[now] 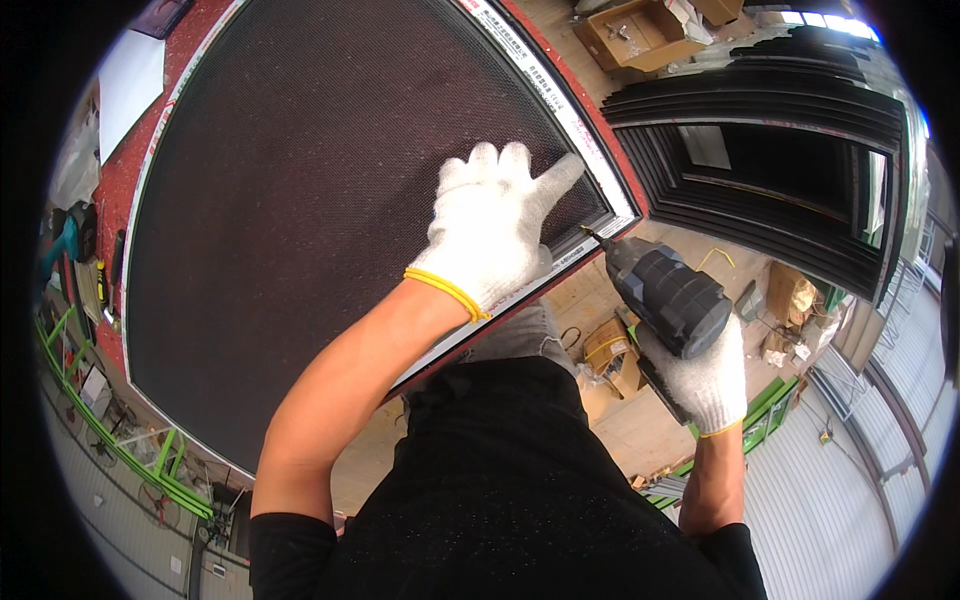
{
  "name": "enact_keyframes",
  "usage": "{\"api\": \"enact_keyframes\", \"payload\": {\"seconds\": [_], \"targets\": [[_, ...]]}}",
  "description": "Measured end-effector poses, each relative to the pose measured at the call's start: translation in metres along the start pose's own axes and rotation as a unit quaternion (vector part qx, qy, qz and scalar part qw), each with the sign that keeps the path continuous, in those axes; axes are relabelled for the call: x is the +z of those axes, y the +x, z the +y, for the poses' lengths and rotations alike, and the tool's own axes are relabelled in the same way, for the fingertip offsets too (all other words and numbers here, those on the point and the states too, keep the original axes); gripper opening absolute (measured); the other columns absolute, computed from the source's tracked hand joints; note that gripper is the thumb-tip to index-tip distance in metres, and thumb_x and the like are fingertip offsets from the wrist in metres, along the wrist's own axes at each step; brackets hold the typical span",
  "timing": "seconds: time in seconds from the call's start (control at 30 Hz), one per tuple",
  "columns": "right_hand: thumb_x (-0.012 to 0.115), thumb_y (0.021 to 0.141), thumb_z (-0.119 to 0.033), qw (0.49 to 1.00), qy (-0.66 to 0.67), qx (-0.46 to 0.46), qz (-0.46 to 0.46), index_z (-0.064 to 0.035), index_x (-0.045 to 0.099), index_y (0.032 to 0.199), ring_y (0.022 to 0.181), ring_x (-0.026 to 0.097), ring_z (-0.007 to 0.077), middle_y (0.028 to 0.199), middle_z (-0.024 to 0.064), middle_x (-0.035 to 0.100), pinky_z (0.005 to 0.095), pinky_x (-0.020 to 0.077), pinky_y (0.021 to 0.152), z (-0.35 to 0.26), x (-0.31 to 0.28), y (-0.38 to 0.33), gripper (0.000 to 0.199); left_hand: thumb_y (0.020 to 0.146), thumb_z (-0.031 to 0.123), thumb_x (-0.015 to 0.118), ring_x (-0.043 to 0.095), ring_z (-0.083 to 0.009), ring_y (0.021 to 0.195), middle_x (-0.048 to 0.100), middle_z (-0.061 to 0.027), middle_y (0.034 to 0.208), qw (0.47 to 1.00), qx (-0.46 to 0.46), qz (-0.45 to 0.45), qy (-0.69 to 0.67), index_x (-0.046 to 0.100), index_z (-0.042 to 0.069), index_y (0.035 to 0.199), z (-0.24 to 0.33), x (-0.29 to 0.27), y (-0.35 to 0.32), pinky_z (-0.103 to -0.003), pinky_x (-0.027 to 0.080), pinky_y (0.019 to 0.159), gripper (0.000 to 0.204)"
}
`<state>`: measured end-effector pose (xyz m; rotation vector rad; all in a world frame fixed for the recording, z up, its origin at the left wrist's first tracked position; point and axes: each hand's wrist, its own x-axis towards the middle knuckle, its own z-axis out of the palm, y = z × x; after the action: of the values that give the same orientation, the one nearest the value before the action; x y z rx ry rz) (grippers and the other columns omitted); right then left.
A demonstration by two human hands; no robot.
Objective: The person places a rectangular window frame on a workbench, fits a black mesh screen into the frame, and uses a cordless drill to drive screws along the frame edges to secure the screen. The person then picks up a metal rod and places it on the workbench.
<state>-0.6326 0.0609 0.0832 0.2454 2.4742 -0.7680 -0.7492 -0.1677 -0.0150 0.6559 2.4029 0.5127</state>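
A large framed screen panel with dark mesh lies in front of me, its edge covered in white printed film. My left hand, in a white knit glove with a yellow cuff, rests on the mesh near the right corner, fingers outstretched and thumb pointing to the frame. In my gloved right hand is a dark cordless drill, gripped by its handle. Its bit meets or nearly meets the frame's near edge beside the corner; contact is too small to make out. The trigger finger is hidden behind the drill body.
Beneath the panel shows a red work surface with a white sheet on it. Stacked black frames stand at the right. An open cardboard box sits at the far right, and another carton on the floor nearby.
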Motion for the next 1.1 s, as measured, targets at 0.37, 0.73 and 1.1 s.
{"api": "enact_keyframes", "payload": {"seconds": [0.37, 0.73, 1.1], "targets": [[0.084, 0.085, -0.009, 1.0, -0.019, 0.009, -0.005, -0.0005, 0.08, 0.116, 0.097, 0.079, 0.0398, 0.108, 0.0212, 0.081, 0.0422, 0.0623, 0.086, 0.001, 0.002, 0.006, 0.032, 0.08, 0.027, 0.089, 0.062, -0.0345, 0.116, 0.064, -0.0166, 0.123, 1.0, 0.013, 0.023, -0.01, 0.06, 0.026, 0.165, -0.004, 0.009, 0.002, -0.052, 0.051, 0.102, 0.09], [0.089, 0.083, -0.021, 0.991, -0.1, 0.057, -0.065, 0.0006, 0.08, 0.105, 0.088, 0.079, 0.0464, 0.092, 0.0261, 0.079, 0.0471, 0.0643, 0.08, -0.023, -0.025, 0.028, 0.032, 0.084, 0.026, 0.09, 0.062, -0.0335, 0.121, 0.064, -0.0157, 0.126, 0.999, -0.007, -0.013, -0.032, 0.059, 0.028, 0.166, -0.001, 0.004, 0.004, -0.052, 0.05, 0.104, 0.087], [0.09, 0.083, -0.024, 0.974, -0.169, 0.08, -0.13, -0.0009, 0.079, 0.112, 0.093, 0.08, 0.0439, 0.094, 0.026, 0.079, 0.0491, 0.0627, 0.086, -0.051, -0.046, 0.047, 0.039, 0.09, 0.033, 0.088, 0.06, -0.0333, 0.123, 0.062, -0.0145, 0.129, 0.999, -0.001, -0.013, -0.046, 0.059, 0.032, 0.166, -0.005, 0.011, 0.006, -0.051, 0.049, 0.103, 0.082]]}}
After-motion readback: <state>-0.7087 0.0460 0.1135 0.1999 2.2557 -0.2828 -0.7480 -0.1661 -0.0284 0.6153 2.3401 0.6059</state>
